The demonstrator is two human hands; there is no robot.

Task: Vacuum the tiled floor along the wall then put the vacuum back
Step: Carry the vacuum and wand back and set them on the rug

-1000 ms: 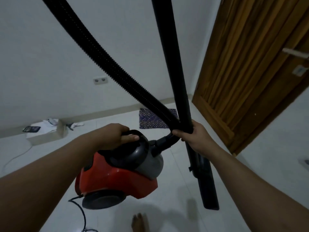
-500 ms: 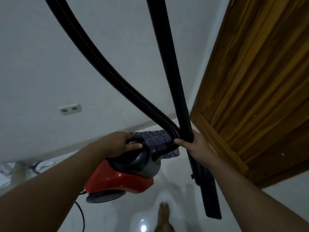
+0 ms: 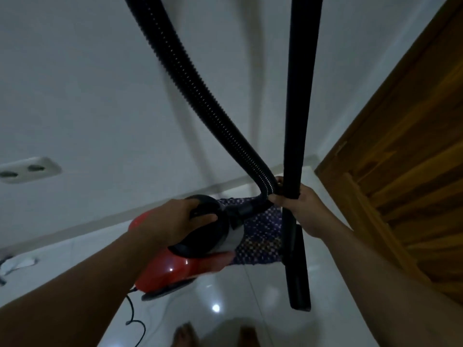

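I carry a red and grey canister vacuum (image 3: 172,267) off the white tiled floor (image 3: 225,296). My left hand (image 3: 175,220) is closed on its black top handle. My right hand (image 3: 299,205) grips the black rigid wand (image 3: 299,96) together with the ribbed black hose (image 3: 200,88) where it bends into the canister. The wand hangs nearly upright; its flat nozzle end (image 3: 299,289) points down above the floor. Hose and wand run out of the top of the view. A black power cord (image 3: 135,319) trails from the vacuum's rear to the floor.
The white wall (image 3: 100,96) with a double socket (image 3: 27,169) is close ahead. A wooden door (image 3: 406,171) stands at the right. A purple patterned mat (image 3: 260,244) lies by the wall behind the vacuum. My bare feet (image 3: 185,335) show at the bottom. Clutter sits at far left.
I have stepped closer to the wall and door, carrying the vacuum. The mat now sits right behind the canister, the wand stands more upright, and the box at left has slid out of sight.
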